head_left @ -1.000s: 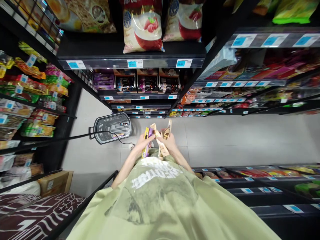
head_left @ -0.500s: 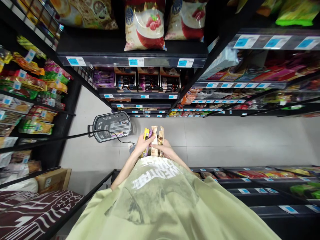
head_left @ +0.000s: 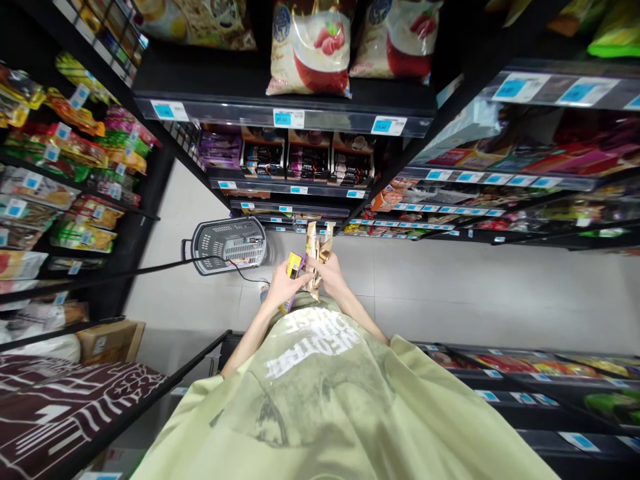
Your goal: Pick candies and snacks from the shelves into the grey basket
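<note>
My left hand is closed around a yellow-and-purple packet in front of my shirt. Close beside it, my right hand grips tan snack packets, which stick up past the fingers. Two upright ends show on the tan packets, with gold and brown patches between them; their print is too small to read. The fingertips of both hands nearly meet between the packets. A grey shopping basket stands on the floor to the left, with a few small packets inside.
Ahead rises a black shelf with large cereal-like bags and boxes of dark sachets below. Snack racks line the left. Behind my right side runs a low shelf. A cardboard box sits at left.
The tan packets have moved up and tilted away from the yellow-and-purple packet, carried by my right hand. My view has shifted slightly, so the shelves appear further right.
</note>
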`<action>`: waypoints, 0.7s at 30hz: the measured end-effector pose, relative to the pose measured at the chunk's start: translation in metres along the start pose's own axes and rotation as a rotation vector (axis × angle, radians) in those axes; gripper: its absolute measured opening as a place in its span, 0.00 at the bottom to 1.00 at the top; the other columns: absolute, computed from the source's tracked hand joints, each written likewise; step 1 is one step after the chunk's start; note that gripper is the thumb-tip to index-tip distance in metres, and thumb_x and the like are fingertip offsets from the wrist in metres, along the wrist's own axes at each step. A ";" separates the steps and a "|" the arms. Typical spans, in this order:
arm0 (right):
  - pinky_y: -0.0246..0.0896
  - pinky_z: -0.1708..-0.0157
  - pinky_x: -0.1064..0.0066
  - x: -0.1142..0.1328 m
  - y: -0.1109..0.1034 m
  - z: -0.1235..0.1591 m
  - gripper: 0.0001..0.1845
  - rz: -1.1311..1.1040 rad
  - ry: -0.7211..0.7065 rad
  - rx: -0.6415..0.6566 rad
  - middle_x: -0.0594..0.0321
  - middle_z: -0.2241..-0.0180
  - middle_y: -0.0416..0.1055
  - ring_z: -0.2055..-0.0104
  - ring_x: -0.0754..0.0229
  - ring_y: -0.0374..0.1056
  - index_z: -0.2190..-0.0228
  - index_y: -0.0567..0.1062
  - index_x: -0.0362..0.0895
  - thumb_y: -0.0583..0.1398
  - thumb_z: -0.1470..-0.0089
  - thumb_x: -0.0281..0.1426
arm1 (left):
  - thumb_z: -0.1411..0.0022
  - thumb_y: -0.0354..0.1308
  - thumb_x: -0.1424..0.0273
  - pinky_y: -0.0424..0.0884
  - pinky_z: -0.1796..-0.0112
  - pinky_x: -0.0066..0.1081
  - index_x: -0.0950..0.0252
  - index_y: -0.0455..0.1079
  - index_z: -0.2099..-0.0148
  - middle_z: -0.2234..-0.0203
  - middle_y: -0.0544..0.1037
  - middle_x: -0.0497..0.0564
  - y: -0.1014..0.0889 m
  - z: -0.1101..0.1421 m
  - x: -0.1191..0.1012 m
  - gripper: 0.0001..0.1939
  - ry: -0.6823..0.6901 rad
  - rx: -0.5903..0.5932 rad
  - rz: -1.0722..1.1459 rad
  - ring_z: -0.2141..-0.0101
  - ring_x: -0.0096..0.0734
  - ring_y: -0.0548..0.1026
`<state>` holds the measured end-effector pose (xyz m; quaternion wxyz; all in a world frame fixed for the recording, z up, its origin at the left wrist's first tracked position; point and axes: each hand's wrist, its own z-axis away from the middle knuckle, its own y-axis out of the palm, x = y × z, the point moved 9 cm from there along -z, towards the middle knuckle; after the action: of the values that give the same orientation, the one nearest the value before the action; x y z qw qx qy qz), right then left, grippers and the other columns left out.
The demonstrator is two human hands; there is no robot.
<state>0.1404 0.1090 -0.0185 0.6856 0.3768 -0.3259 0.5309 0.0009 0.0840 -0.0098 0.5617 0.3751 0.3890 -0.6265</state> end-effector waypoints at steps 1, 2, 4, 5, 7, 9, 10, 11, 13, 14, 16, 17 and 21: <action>0.68 0.69 0.71 -0.003 0.000 0.000 0.18 -0.025 0.013 -0.003 0.64 0.70 0.75 0.71 0.61 0.70 0.68 0.74 0.43 0.71 0.63 0.33 | 0.53 0.71 0.62 0.65 0.73 0.25 0.65 0.71 0.63 0.75 0.73 0.46 -0.001 0.001 -0.003 0.18 0.026 -0.017 -0.042 0.76 0.27 0.70; 0.69 0.68 0.70 -0.005 0.000 0.000 0.18 -0.054 0.025 -0.011 0.63 0.69 0.75 0.71 0.61 0.71 0.68 0.74 0.43 0.71 0.63 0.34 | 0.51 0.70 0.62 0.65 0.72 0.25 0.65 0.71 0.63 0.74 0.73 0.46 -0.001 0.003 -0.005 0.17 0.046 -0.027 -0.073 0.75 0.27 0.70; 0.69 0.68 0.70 -0.009 -0.004 -0.002 0.19 -0.120 0.044 -0.046 0.63 0.69 0.76 0.70 0.61 0.71 0.68 0.75 0.43 0.72 0.64 0.34 | 0.49 0.68 0.62 0.64 0.71 0.25 0.65 0.70 0.63 0.73 0.74 0.46 0.002 0.004 -0.007 0.16 0.063 -0.006 -0.109 0.74 0.27 0.70; 0.69 0.68 0.70 -0.010 -0.007 -0.003 0.19 -0.155 0.051 -0.065 0.63 0.69 0.75 0.70 0.61 0.71 0.68 0.75 0.43 0.72 0.63 0.35 | 0.48 0.67 0.62 0.64 0.71 0.25 0.65 0.69 0.63 0.73 0.74 0.46 0.005 0.005 -0.008 0.15 0.062 0.019 -0.115 0.74 0.28 0.70; 0.69 0.68 0.70 -0.011 -0.013 -0.005 0.20 -0.211 0.067 -0.089 0.64 0.69 0.75 0.71 0.61 0.70 0.67 0.74 0.44 0.72 0.63 0.35 | 0.46 0.66 0.61 0.64 0.71 0.25 0.65 0.69 0.64 0.73 0.74 0.47 0.011 0.005 -0.009 0.14 0.060 0.089 -0.123 0.74 0.29 0.70; 0.69 0.69 0.70 -0.012 -0.017 -0.006 0.20 -0.242 0.089 -0.100 0.65 0.70 0.74 0.71 0.62 0.70 0.66 0.74 0.45 0.72 0.62 0.35 | 0.45 0.65 0.60 0.64 0.71 0.26 0.64 0.68 0.64 0.75 0.74 0.46 0.016 0.005 -0.009 0.14 0.051 0.158 -0.135 0.75 0.30 0.70; 0.69 0.69 0.70 -0.012 -0.019 -0.006 0.19 -0.258 0.099 -0.105 0.65 0.70 0.74 0.71 0.61 0.70 0.66 0.74 0.45 0.71 0.63 0.34 | 0.44 0.64 0.60 0.64 0.72 0.26 0.64 0.68 0.64 0.76 0.74 0.46 0.017 0.005 -0.010 0.14 0.050 0.186 -0.153 0.75 0.30 0.70; 0.69 0.68 0.70 -0.012 -0.020 -0.006 0.19 -0.280 0.106 -0.103 0.65 0.70 0.74 0.70 0.61 0.71 0.67 0.73 0.45 0.71 0.63 0.33 | 0.43 0.64 0.60 0.64 0.72 0.26 0.64 0.68 0.64 0.76 0.73 0.46 0.019 0.004 -0.011 0.13 0.056 0.208 -0.179 0.76 0.31 0.71; 0.71 0.64 0.70 -0.010 -0.019 -0.006 0.17 -0.333 0.096 -0.075 0.64 0.67 0.75 0.64 0.58 0.73 0.68 0.73 0.46 0.70 0.63 0.32 | 0.42 0.62 0.60 0.64 0.72 0.26 0.64 0.68 0.64 0.76 0.74 0.47 0.021 0.003 -0.013 0.13 0.074 0.246 -0.228 0.76 0.31 0.72; 0.72 0.61 0.69 -0.009 -0.017 -0.005 0.16 -0.351 0.083 -0.048 0.63 0.65 0.76 0.60 0.57 0.73 0.68 0.73 0.47 0.70 0.62 0.32 | 0.41 0.61 0.60 0.64 0.73 0.27 0.64 0.68 0.64 0.75 0.74 0.48 0.023 0.003 -0.012 0.13 0.075 0.271 -0.238 0.76 0.31 0.72; 0.72 0.55 0.68 -0.007 -0.012 -0.004 0.15 -0.365 0.066 0.002 0.62 0.62 0.77 0.53 0.56 0.73 0.68 0.74 0.47 0.69 0.59 0.33 | 0.40 0.60 0.58 0.65 0.74 0.27 0.64 0.68 0.62 0.74 0.74 0.48 0.026 0.003 -0.010 0.14 0.054 0.322 -0.230 0.78 0.30 0.71; 0.72 0.53 0.67 -0.007 -0.010 -0.004 0.15 -0.370 0.066 0.008 0.62 0.60 0.78 0.51 0.55 0.73 0.67 0.74 0.47 0.69 0.58 0.34 | 0.40 0.60 0.57 0.64 0.75 0.27 0.64 0.68 0.61 0.75 0.73 0.47 0.028 0.004 -0.007 0.15 0.032 0.345 -0.214 0.79 0.29 0.70; 0.73 0.54 0.66 -0.012 -0.005 -0.002 0.21 -0.432 0.042 -0.038 0.60 0.53 0.77 0.51 0.55 0.74 0.60 0.75 0.46 0.71 0.57 0.37 | 0.41 0.61 0.54 0.64 0.76 0.25 0.64 0.67 0.57 0.76 0.72 0.45 0.027 0.004 0.000 0.19 -0.011 0.330 -0.143 0.79 0.27 0.68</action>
<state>0.1428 0.1038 -0.0304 0.7970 0.4139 -0.2329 0.3731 0.0273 0.0781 -0.0099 0.4485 0.4302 0.3034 -0.7223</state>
